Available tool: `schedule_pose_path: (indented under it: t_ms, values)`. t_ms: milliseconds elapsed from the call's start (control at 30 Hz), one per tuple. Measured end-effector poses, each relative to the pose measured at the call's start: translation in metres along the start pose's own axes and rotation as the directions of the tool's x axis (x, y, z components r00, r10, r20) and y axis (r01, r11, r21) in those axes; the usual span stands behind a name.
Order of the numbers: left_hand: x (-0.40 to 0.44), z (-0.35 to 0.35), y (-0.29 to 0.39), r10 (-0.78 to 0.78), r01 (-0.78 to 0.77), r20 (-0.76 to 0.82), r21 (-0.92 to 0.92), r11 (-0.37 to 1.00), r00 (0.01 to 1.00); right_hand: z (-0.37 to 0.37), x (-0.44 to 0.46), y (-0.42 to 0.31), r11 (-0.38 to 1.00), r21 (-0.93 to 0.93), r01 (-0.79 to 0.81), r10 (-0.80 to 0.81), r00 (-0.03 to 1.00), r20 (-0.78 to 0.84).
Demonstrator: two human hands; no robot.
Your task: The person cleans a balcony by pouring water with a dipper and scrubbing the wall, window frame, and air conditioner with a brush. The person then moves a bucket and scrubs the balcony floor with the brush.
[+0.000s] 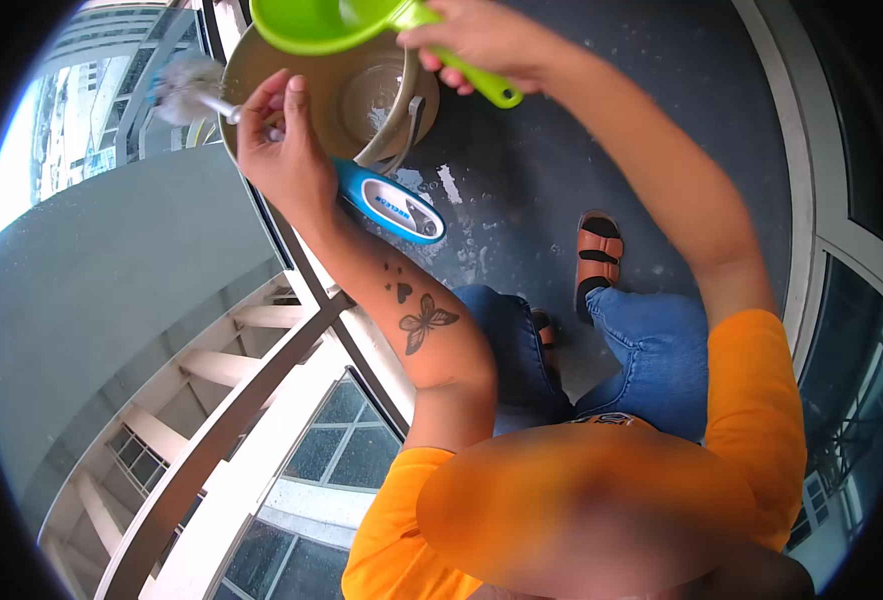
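Observation:
My left hand is closed around the white shaft of a long cleaning brush. The bristle head points left, beyond the bucket's rim, while the blue and white handle slants down to the right past my wrist. My right hand grips a bright green dipper by its handle. The dipper's bowl hangs over the far part of a beige bucket, cut off by the top of the view. Inside the bucket, its shiny bottom is partly visible.
The dark floor has wet patches beside the bucket. Below are my sandalled feet. A glass panel with a dark rail runs along the left, buildings showing beyond. A pale door or window frame stands at the right.

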State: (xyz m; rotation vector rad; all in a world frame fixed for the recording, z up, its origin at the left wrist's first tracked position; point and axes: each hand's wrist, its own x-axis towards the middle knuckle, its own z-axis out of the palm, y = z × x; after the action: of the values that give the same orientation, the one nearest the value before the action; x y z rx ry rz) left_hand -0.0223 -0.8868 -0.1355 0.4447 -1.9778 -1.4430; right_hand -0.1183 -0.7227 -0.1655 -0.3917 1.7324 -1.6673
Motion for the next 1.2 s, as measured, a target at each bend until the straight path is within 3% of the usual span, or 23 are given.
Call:
schedule_pose_path:
  t_ms: [100, 133, 167, 200, 233, 267, 300, 367, 400, 433, 500, 533, 567, 633, 733, 833, 867, 900, 967, 1000, 1100, 1167, 1200]
  values:
    - [-0.005, 0.004, 0.024, 0.101, -0.102, -0.044, -0.031, 0.994, 0.994, 0.032, 0.013, 0.005, 0.994, -0.107, 0.037, -0.035, 0.999, 0.020]
    - [-0.006, 0.003, 0.026, 0.104, -0.104, -0.032, -0.001, 0.995, 0.994, 0.036, 0.020, 0.008, 0.916, -0.392, 0.084, -0.121, 0.990, -0.070]
    - [-0.010, 0.005, 0.026, 0.088, -0.088, -0.025, -0.001, 0.996, 0.996, 0.041, 0.025, 0.015, 0.919, -0.389, 0.067, -0.104, 0.992, -0.074]
    - [-0.011, 0.010, 0.028, 0.139, -0.142, -0.037, -0.087, 0.986, 0.990, 0.046, 0.026, 0.011, 0.810, -0.507, 0.296, -0.443, 0.874, -0.198]
    - [-0.011, 0.015, 0.029, 0.192, -0.199, -0.059, -0.173, 0.965, 0.980, 0.049, 0.026, 0.006, 0.616, -0.642, 0.456, -0.734, 0.630, -0.255]
    - [-0.011, 0.017, 0.027, 0.271, -0.277, -0.063, -0.133, 0.952, 0.961, 0.038, 0.013, 0.009, 0.900, -0.036, 0.435, -0.437, 0.897, -0.066]
    - [-0.014, 0.024, 0.029, 0.255, -0.262, -0.066, -0.125, 0.957, 0.965, 0.028, -0.027, -0.029, 0.862, 0.506, 0.028, -0.219, 0.921, 0.322]
    - [-0.021, 0.039, 0.040, 0.341, -0.333, 0.000, -0.221, 0.917, 0.940, 0.024, -0.051, -0.048, 0.895, 0.444, -0.030, -0.192, 0.874, 0.445]
    - [-0.022, 0.038, 0.041, 0.544, -0.546, 0.062, 0.024, 0.837, 0.837, 0.023, -0.063, -0.054, 0.941, 0.308, 0.139, -0.253, 0.893, 0.371]
    - [-0.023, 0.046, 0.044, 0.540, -0.525, 0.059, -0.165, 0.835, 0.840, 0.021, -0.070, -0.059, 0.942, 0.145, 0.302, -0.333, 0.892, 0.305]
    - [-0.042, 0.061, 0.053, 0.303, -0.266, 0.034, -0.395, 0.879, 0.952, 0.020, -0.080, -0.055, 0.941, 0.157, 0.298, -0.329, 0.915, 0.234]
    - [-0.045, 0.063, 0.054, 0.299, -0.262, 0.037, -0.392, 0.882, 0.953, -0.003, -0.091, -0.057, 0.924, 0.341, 0.172, -0.310, 0.861, 0.404]
    - [-0.048, 0.063, 0.055, 0.290, -0.140, 0.212, -0.529, 0.837, 0.933, -0.024, -0.101, -0.058, 0.874, 0.486, 0.011, -0.318, 0.769, 0.554]
    - [-0.052, 0.065, 0.057, 0.326, 0.171, 0.523, -0.693, 0.700, 0.787, -0.011, -0.111, -0.041, 0.993, -0.021, 0.115, -0.114, 0.992, 0.055]
    - [-0.071, 0.090, 0.062, 0.293, 0.011, 0.511, -0.510, 0.860, 0.808, -0.038, -0.119, -0.002, 0.943, 0.064, 0.328, -0.333, 0.939, 0.091]
    - [-0.079, 0.107, 0.067, 0.214, 0.075, 0.566, -0.444, 0.893, 0.796, -0.030, -0.143, -0.010, 0.989, -0.022, 0.147, -0.148, 0.982, -0.113]
    - [-0.077, 0.103, 0.066, 0.104, 0.224, 0.699, -0.361, 0.905, 0.707, -0.027, -0.146, -0.004, 0.998, -0.029, 0.062, -0.066, 0.982, -0.176]
    - [-0.079, 0.110, 0.058, 0.119, 0.213, 0.694, -0.374, 0.903, 0.710, -0.026, -0.147, 0.001, 0.999, -0.035, -0.022, 0.013, 0.971, -0.238]
    - [-0.092, 0.130, 0.028, 0.220, 0.023, 0.478, -0.453, 0.891, 0.850, -0.030, -0.141, 0.021, 1.000, 0.019, 0.018, -0.014, 0.974, -0.225]
    - [-0.096, 0.134, 0.026, 0.230, 0.018, 0.475, -0.462, 0.887, 0.849, -0.027, -0.134, 0.023, 0.994, 0.075, 0.075, -0.061, 0.982, -0.176]
    - [-0.106, 0.147, 0.021, 0.030, 0.201, 0.335, -0.634, 0.747, 0.942, -0.035, -0.132, 0.027, 0.989, 0.137, 0.063, -0.024, 0.964, -0.265]
    - [-0.106, 0.152, 0.016, -0.005, 0.192, 0.283, -0.638, 0.746, 0.959, -0.050, -0.127, 0.061, 0.965, 0.224, 0.139, -0.128, 0.990, -0.064]
    - [-0.104, 0.151, 0.012, -0.084, 0.268, 0.287, -0.694, 0.668, 0.954, -0.039, -0.124, 0.061, 0.964, 0.231, 0.131, -0.091, 0.980, -0.178]
